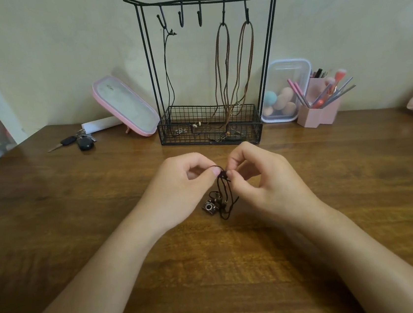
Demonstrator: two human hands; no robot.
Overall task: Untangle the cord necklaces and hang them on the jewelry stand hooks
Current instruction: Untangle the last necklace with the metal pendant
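The left hand (185, 182) and right hand (259, 176) both pinch the dark cord (221, 188) in their fingers (216, 172). A hard tug could pull it tighter or snag the little charm (209, 206).

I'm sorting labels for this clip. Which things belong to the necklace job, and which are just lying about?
Job: tangled dark cord necklace, pinched by left hand and right hand; jewelry stand; two free hooks; black necklace and two brown necklaces already hung.
Lying about: keys; pink mirror; clear box of sponges; pink brush holder.
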